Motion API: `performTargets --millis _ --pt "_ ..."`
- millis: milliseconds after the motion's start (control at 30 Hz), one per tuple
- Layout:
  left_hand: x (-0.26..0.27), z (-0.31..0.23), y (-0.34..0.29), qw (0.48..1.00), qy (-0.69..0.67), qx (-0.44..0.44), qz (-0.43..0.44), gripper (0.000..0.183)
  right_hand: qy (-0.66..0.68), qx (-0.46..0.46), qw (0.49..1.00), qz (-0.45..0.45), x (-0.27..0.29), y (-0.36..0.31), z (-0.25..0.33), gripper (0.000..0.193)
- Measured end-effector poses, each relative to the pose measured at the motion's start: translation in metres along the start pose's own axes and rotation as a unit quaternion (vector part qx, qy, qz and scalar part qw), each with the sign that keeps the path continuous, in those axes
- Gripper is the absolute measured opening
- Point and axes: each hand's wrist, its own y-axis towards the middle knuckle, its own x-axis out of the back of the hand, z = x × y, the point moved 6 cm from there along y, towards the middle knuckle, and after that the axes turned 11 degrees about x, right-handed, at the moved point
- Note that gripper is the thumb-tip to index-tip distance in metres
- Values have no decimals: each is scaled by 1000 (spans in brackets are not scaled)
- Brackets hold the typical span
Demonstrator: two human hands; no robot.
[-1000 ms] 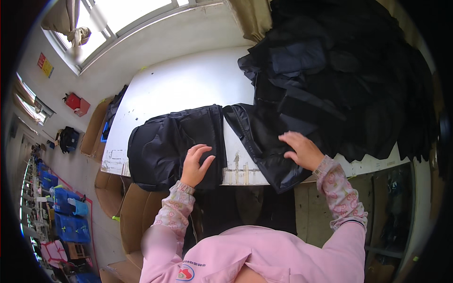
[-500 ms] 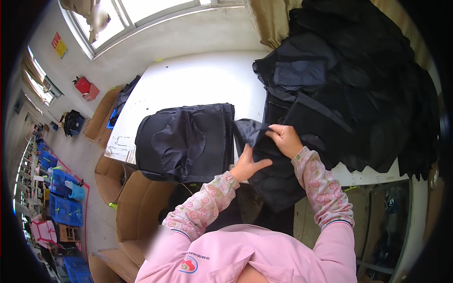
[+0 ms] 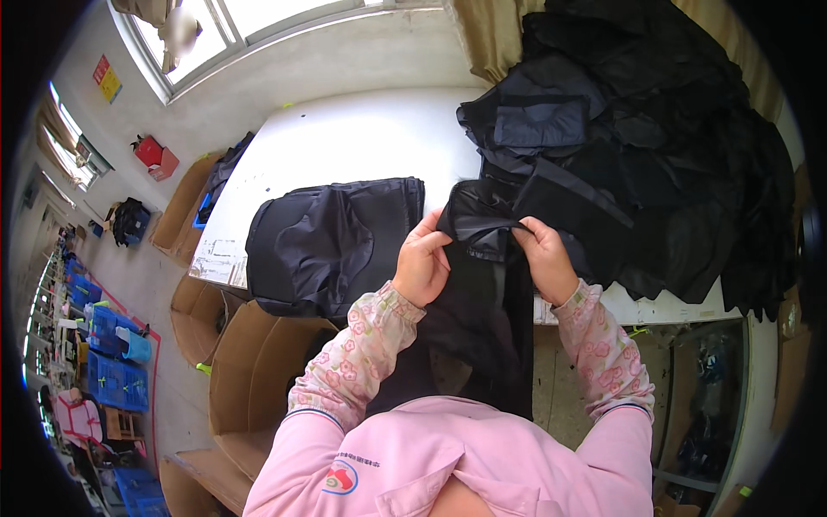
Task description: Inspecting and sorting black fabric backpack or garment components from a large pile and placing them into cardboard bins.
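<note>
A black fabric piece (image 3: pixel 478 297) is stretched between my two hands at the table's near edge, its lower part hanging toward my body. My left hand (image 3: pixel 424 263) pinches its left upper corner. With thumb and fingers, my right hand (image 3: pixel 548 260) grips the opposite side of the edge. Between them the top of the cloth is partly opened out, showing a shinier inner face. To the left of my left hand lies a neat stack of black fabric pieces (image 3: pixel 332 246). A large heap of black fabric (image 3: pixel 637 172) covers the right side, beyond my right hand.
The white table (image 3: pixel 370 133) runs back to the wall below a window. Brown cardboard boxes (image 3: pixel 258 370) stand along its left side and near edge. Blue crates (image 3: pixel 119 383) line the floor farther left. A glass-fronted cabinet (image 3: pixel 706 405) is at the lower right.
My hands have moved apart, the left one up and leftward, the right one slightly right. The fabric's upper edge, bunched before, is now spread between them.
</note>
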Motion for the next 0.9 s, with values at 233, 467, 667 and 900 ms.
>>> performTargets --millis 233,467,667,900 --pt "23 63 -27 943 239 178 150 35 -347 332 876 -52 4 26 96 13" --pt "7 25 -40 860 479 -33 171 40 -443 220 817 295 -14 27 4 14" --pt "-14 -15 -41 846 498 -83 168 42 -314 299 901 3 -11 15 148 28" --pt "-24 6 -33 957 262 99 76 56 -425 363 829 29 -46 -9 124 24"
